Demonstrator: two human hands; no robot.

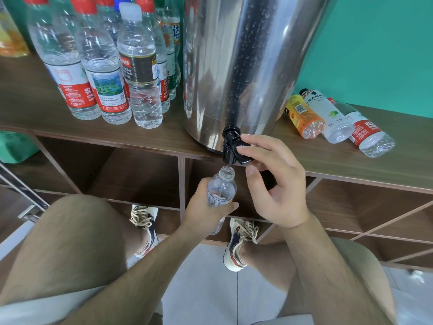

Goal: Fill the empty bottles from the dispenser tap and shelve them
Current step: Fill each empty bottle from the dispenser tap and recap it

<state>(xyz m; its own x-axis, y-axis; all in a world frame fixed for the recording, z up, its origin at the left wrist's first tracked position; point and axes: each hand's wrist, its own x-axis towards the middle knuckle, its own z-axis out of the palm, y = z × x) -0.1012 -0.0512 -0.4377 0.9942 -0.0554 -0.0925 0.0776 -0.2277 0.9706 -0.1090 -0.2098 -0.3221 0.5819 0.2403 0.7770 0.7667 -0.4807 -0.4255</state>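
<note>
While left hand (206,207) grips bottle (221,191), right hand (276,181) presses tap (234,146).

Landmark: steel dispenser (236,66) on wooden shelf top (35,95).
- Left of dispenser: upright capped bottles (112,66) packed close, no gap to reach through.
- Right of dispenser: three lying bottles (332,118) block near corner; bare shelf beyond.
- Below dispenser tap (230,146): right hand (274,181), left hand (206,212) and held bottle (221,191) fill gap.
- Lower left of dispenser: open cubbies (133,174), free entry.

The dispenser (246,66) runs off the top edge, and the left hand (206,207) hides the bottle's (221,188) lower half.
</note>
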